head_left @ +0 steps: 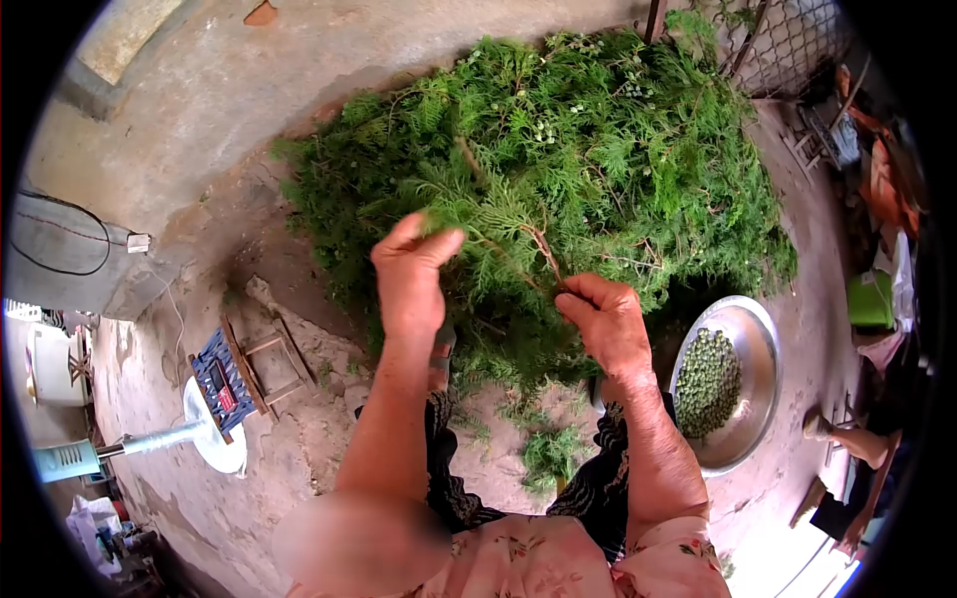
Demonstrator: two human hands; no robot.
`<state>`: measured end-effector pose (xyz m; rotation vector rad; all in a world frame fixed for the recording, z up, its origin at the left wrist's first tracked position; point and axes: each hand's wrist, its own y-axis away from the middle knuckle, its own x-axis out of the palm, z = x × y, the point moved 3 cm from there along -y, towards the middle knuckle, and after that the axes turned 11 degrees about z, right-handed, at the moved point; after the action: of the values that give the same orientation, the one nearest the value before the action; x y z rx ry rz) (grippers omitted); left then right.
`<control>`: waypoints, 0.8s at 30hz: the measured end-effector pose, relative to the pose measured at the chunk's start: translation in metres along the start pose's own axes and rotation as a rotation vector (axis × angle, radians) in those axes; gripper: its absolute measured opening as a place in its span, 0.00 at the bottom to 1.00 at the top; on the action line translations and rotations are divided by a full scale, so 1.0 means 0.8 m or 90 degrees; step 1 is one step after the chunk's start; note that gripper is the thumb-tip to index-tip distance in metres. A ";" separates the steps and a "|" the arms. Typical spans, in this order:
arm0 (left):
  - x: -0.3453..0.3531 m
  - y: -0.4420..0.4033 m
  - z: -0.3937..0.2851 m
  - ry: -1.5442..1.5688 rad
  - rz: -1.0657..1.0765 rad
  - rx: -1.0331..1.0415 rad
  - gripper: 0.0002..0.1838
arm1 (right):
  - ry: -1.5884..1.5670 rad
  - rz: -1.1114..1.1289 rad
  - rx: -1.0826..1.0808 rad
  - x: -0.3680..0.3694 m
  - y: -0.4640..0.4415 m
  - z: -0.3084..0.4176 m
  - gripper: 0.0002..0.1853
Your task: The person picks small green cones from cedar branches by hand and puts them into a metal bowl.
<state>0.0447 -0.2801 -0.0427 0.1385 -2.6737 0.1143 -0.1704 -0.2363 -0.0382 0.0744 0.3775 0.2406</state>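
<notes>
A green leafy branch (538, 239) with a brown stem is held in front of me. My right hand (606, 317) pinches its stem at the lower end. My left hand (414, 274) is raised at the branch's left side, thumb and fingers closed around a blurred green sprig. Behind and around both hands spreads a big heap of green branches (638, 149), with small pale green fruits among the leaves. To the right of my right hand, a metal basin (763, 374) holds small round green fruits (708, 384).
On the left are a small wooden stool (269, 364) with a woven blue seat and a fan on a white round base (224, 453). A wire mesh (788, 45) stands at the back right. At the far right, a person's foot (819, 427) shows beside a green bag (870, 299).
</notes>
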 end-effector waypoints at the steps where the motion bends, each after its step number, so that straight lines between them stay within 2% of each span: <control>1: -0.012 -0.006 -0.003 0.005 -0.007 0.019 0.09 | 0.087 -0.032 -0.076 -0.004 0.002 -0.002 0.07; 2: -0.022 -0.012 -0.009 0.017 0.032 0.004 0.08 | 0.087 -0.035 -0.074 -0.010 0.005 -0.003 0.07; 4: -0.019 -0.010 -0.017 0.032 0.015 -0.034 0.07 | -0.083 0.002 0.138 -0.021 0.007 -0.012 0.08; 5: -0.013 -0.006 -0.018 0.048 -0.012 -0.061 0.06 | -0.082 -0.004 0.141 -0.024 0.007 -0.011 0.08; 7: -0.005 -0.003 -0.017 0.119 -0.007 -0.109 0.05 | -0.200 -0.024 0.198 -0.024 0.006 -0.012 0.08; 11: -0.004 0.001 0.001 0.241 -0.021 -0.226 0.08 | -0.288 -0.060 0.145 -0.019 0.002 -0.015 0.13; 13: 0.011 0.006 0.002 0.065 0.068 -0.287 0.08 | -0.293 -0.068 0.138 -0.021 0.000 -0.012 0.16; 15: 0.026 0.018 0.009 -0.207 0.153 -0.273 0.06 | -0.436 -0.072 0.118 -0.024 -0.003 -0.012 0.16; 16: 0.044 0.024 0.007 -0.293 0.189 -0.249 0.06 | -0.434 -0.056 0.106 -0.027 -0.004 -0.009 0.16; 17: 0.054 0.027 0.021 -0.329 0.270 -0.172 0.10 | -0.435 -0.057 0.111 -0.028 -0.004 -0.007 0.16; 19: 0.075 0.042 0.028 -0.412 0.348 -0.304 0.13 | -0.496 -0.052 0.114 -0.022 -0.006 0.004 0.16; 21: 0.082 0.049 0.048 -0.496 0.440 -0.291 0.12 | -0.465 0.022 0.096 -0.013 -0.007 0.003 0.17; 22: 0.085 0.050 0.064 -0.396 0.435 -0.236 0.08 | -0.414 0.038 0.097 -0.011 -0.005 0.007 0.17; 23: 0.080 0.051 0.074 -0.395 0.440 -0.235 0.08 | -0.362 0.054 0.099 -0.006 -0.005 0.012 0.16; 24: 0.083 0.050 0.070 -0.438 0.451 -0.215 0.06 | -0.220 -0.006 0.002 -0.001 -0.009 0.013 0.15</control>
<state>-0.0434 -0.2512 -0.0650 -1.0563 -3.2209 -0.2034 -0.1659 -0.2438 -0.0287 0.1157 0.0350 0.2127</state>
